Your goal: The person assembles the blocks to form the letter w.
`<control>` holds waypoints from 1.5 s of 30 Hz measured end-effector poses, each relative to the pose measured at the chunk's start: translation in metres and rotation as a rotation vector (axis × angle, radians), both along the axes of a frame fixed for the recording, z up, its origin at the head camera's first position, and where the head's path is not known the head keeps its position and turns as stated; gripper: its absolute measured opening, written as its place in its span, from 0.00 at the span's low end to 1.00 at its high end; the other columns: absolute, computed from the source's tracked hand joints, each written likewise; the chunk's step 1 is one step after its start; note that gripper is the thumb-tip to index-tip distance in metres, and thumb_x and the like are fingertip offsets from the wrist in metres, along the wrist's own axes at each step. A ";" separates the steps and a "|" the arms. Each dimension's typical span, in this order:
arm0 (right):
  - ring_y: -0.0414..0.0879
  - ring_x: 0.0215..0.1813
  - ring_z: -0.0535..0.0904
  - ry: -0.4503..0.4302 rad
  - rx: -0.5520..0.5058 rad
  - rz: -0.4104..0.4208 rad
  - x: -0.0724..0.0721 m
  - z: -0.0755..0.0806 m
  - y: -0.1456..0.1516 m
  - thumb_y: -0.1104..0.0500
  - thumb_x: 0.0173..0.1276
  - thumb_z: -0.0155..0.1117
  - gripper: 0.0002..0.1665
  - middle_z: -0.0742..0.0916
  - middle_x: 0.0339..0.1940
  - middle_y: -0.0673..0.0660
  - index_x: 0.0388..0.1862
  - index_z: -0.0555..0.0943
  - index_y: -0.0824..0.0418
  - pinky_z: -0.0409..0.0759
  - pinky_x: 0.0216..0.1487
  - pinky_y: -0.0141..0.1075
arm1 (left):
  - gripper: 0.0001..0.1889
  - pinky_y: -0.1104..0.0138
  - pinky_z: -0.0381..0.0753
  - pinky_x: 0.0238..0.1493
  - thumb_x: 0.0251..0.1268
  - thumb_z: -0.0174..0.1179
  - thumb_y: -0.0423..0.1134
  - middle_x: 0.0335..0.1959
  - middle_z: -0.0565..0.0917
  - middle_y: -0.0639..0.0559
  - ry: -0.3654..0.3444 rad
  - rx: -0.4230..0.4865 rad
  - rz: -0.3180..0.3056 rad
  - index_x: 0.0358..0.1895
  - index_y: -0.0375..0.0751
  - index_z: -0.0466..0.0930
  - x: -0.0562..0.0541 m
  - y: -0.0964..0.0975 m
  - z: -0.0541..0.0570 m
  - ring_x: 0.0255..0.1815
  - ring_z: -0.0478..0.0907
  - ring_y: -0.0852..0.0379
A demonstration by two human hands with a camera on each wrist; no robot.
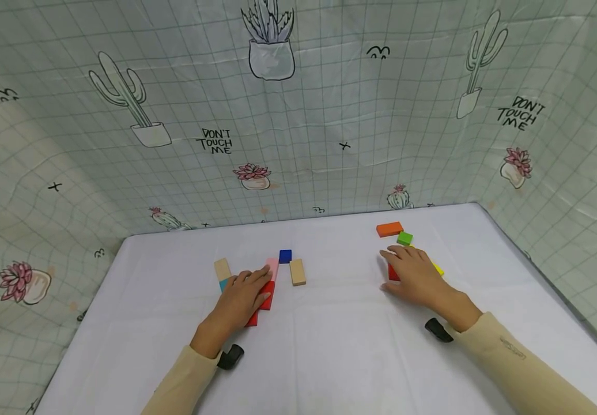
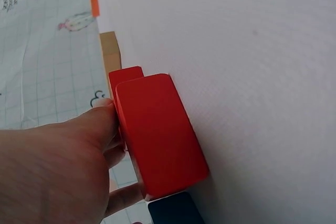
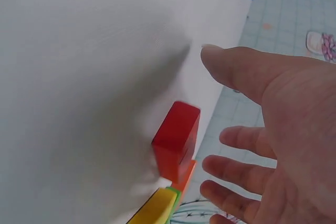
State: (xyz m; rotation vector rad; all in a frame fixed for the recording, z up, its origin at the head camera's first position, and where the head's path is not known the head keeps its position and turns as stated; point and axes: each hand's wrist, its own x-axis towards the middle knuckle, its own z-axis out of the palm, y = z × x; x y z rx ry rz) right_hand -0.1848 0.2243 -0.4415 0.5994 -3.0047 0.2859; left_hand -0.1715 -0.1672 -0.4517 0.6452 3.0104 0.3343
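Observation:
My left hand lies over a group of wooden blocks, its fingers reaching across them. The thumb touches a red block, and a fingertip is at a pink block. Another red block shows below the hand; in the left wrist view a large red block stands close by the fingers. A light blue block is mostly covered. On the right, my right hand hovers with fingers spread above a red block and a yellow block, apart from the red one.
A natural wood block lies left of the group. A dark blue block and another wood block lie to its right. Beyond my right hand are a green block and an orange block. A patterned curtain hangs behind the white table.

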 end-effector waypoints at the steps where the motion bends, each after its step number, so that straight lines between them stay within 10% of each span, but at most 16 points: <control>1: 0.71 0.71 0.71 -0.002 0.003 -0.008 0.001 0.000 0.002 0.53 0.63 0.82 0.42 0.79 0.69 0.71 0.70 0.77 0.70 0.68 0.72 0.68 | 0.27 0.39 0.67 0.75 0.79 0.62 0.43 0.78 0.73 0.43 0.002 0.000 -0.002 0.76 0.38 0.74 0.000 0.000 0.000 0.73 0.71 0.37; 25: 0.68 0.61 0.78 0.052 0.001 -0.019 0.001 -0.010 0.014 0.58 0.61 0.83 0.33 0.85 0.58 0.68 0.63 0.83 0.70 0.77 0.63 0.64 | 0.26 0.39 0.68 0.74 0.79 0.61 0.41 0.78 0.73 0.42 0.013 0.003 -0.008 0.75 0.37 0.75 0.000 -0.001 -0.002 0.72 0.71 0.37; 45: 0.60 0.61 0.79 0.084 -0.050 0.165 0.017 -0.005 -0.039 0.57 0.61 0.84 0.33 0.86 0.58 0.61 0.63 0.84 0.65 0.80 0.64 0.56 | 0.26 0.39 0.69 0.73 0.79 0.61 0.40 0.78 0.73 0.42 0.019 0.013 -0.028 0.74 0.36 0.75 -0.001 -0.003 -0.002 0.72 0.71 0.37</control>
